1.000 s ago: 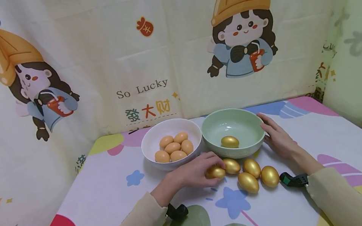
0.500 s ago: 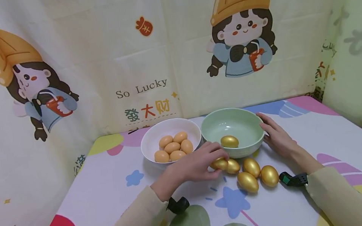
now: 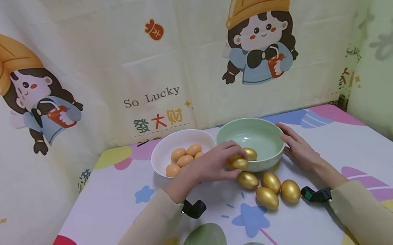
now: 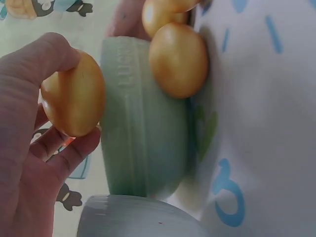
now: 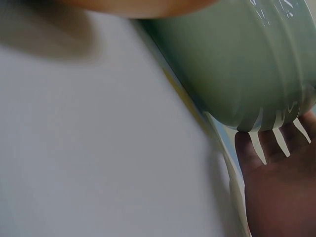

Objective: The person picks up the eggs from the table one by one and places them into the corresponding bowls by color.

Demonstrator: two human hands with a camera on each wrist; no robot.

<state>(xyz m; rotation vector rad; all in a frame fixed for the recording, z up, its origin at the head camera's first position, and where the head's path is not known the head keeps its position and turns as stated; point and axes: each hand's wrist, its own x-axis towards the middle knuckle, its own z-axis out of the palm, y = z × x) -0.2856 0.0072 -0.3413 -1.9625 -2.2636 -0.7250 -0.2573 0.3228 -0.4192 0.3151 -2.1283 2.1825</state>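
Note:
My left hand [image 3: 217,163] pinches a golden egg [image 3: 239,163] between thumb and fingers, at the front left rim of the green bowl [image 3: 266,134]. In the left wrist view this egg [image 4: 79,94] is beside the bowl's outer wall [image 4: 138,118], level with its rim. Another golden egg [image 3: 250,154] lies inside the green bowl, partly hidden behind the held one. My right hand [image 3: 302,150] rests against that bowl's right side, fingers [image 5: 271,143] laid along the outer wall. Several golden eggs [image 3: 267,198] lie on the table just in front of the bowl.
A white bowl [image 3: 159,150] with several brown eggs [image 3: 185,160] stands to the left of the green one, partly covered by my left hand. The patterned tablecloth [image 3: 119,215] runs up to a printed curtain [image 3: 195,56] at the back.
My left hand has lifted the golden egg from the table up and to the right, to the green bowl's rim. The right hand has stayed at the bowl's side.

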